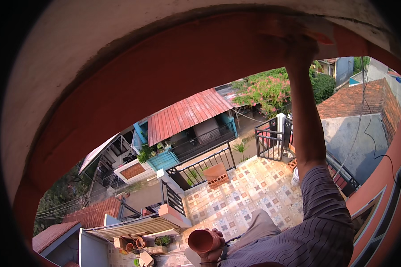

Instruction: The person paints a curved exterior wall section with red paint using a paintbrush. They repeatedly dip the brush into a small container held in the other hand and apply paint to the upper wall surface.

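At the bottom of the view, my left hand [213, 255] is wrapped around a reddish-brown cup [205, 241], its open mouth facing up towards me. My right arm is stretched far up and my right hand [300, 48] is against the underside of a red-painted beam [173, 60]. Motion blur and shadow hide much of that hand. It grips what looks like a paintbrush [323, 38], of which an orange-red end shows. Beside the hand lies a paler greyish patch [342, 31] on the beam, between stretches of red.
Far below lies a patterned tile floor [220, 207], with a black metal railing [203, 163] and gate [269, 140]. A hanging cable [365, 126] runs down on the right, near an orange wall [394, 200]. Potted plants [162, 240] stand at lower left. A pale ceiling [70, 40] adjoins the beam.
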Motion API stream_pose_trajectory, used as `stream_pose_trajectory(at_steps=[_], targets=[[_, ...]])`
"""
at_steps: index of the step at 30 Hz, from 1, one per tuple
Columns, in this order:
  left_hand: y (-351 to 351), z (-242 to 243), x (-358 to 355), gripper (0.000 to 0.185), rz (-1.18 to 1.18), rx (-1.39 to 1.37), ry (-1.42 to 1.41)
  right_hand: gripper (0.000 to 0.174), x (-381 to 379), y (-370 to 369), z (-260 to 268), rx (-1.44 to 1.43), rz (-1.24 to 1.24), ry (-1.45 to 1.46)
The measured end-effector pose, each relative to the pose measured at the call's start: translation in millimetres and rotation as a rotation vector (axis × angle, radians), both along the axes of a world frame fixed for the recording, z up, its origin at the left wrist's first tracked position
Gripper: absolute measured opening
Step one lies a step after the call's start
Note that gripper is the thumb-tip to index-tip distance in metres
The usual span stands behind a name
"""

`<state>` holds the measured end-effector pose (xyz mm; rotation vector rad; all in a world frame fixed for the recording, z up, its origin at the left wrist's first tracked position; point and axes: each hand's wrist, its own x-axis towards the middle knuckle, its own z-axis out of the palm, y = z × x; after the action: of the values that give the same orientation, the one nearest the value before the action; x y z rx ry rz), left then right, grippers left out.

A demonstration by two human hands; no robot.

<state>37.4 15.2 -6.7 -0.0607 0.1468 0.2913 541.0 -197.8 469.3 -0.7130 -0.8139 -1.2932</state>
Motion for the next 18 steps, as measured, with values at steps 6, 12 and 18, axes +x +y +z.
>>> stream_pose_trajectory(at_steps=[6, 12, 18], targets=[[-0.9, 4.8, 2.7, 0.051, -0.013, -0.032, 0.043, 0.032, 0.7, -24.1, 0.8, 0.020, 0.092, 0.029], [-4.6, 10.2, 4.2, 0.050, -0.001, -0.013, 0.028, 0.019, -27.2, -35.2, -10.6, 0.171, -0.322, 0.122], [-1.3, 10.1, 6.5, 0.052, -0.022, -0.032, 0.036, 0.017, -23.0, -24.4, -10.0, 0.091, -0.655, -0.325]])
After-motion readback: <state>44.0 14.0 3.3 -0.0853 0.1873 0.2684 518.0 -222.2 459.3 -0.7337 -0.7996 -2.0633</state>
